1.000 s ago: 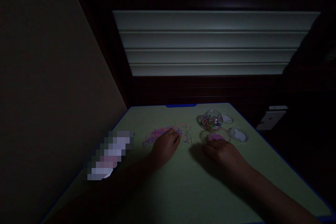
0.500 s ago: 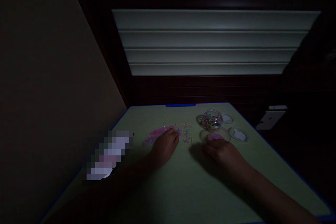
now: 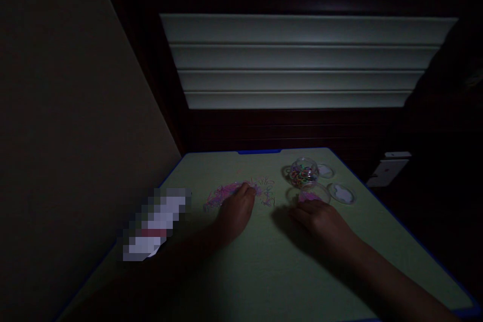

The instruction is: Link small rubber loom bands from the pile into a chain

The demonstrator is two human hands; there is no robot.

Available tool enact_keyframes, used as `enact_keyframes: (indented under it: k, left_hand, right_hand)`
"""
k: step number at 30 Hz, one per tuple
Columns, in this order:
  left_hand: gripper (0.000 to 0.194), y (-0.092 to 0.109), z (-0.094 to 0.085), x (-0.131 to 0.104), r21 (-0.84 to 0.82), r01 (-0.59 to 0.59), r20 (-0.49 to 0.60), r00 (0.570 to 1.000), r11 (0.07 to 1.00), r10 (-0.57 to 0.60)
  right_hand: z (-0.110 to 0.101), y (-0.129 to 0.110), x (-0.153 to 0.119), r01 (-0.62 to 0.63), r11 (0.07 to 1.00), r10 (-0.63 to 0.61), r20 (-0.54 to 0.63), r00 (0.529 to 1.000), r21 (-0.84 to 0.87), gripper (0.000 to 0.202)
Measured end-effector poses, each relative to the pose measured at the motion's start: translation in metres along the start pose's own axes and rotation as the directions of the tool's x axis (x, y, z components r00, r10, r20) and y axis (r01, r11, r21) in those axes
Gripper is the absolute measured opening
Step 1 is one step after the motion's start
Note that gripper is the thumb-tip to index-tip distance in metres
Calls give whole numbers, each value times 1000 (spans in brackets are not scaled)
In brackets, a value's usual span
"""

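My left hand (image 3: 237,209) rests at the right part of a pile of thin pink and purple bands (image 3: 222,193), which look like small rubber bands. Its fingers are curled together, and what they pinch, if anything, is too small to see. My right hand (image 3: 315,214) is at the near side of a clear round jar (image 3: 320,191) with pink bands inside. Those fingers are closed too, their tips partly hidden and dark. Behind it stands another clear jar (image 3: 304,171) full of multicoloured bands.
Two round lids (image 3: 326,170) (image 3: 342,193) lie right of the jars. On the left of the green table (image 3: 287,271) is a pixelated, pale flat object (image 3: 158,224). A wall borders the left side, and a dark-framed slatted panel (image 3: 302,60) stands behind.
My left hand has shifted very slightly, its fingers moving a little over the pile. My right hand stays in place by the jar. The view has drifted slightly.
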State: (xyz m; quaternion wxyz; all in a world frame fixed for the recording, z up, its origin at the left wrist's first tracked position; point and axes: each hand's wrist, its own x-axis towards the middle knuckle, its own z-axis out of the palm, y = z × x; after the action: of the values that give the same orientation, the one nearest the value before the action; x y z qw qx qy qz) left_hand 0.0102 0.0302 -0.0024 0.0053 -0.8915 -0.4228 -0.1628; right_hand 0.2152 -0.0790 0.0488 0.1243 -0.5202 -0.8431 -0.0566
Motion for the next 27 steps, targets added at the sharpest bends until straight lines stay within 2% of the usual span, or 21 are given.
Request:
enact_keyframes:
  k: [15, 20, 27]
  left_hand:
    - [19, 6, -5, -1, -22, -14, -43, 999, 1000, 13]
    - [19, 15, -12, -4, -201, -62, -78, 996, 978, 47]
    - [18, 35, -25, -14, -488, -81, -53, 997, 869, 64]
  right_hand:
    - [2, 2, 0, 0, 1000, 0, 1, 1000, 0, 14]
    - [2, 3, 0, 2, 1000, -2, -5, 1000, 0, 13]
    - [0, 1, 0, -41, 999, 41, -48, 998, -5, 13]
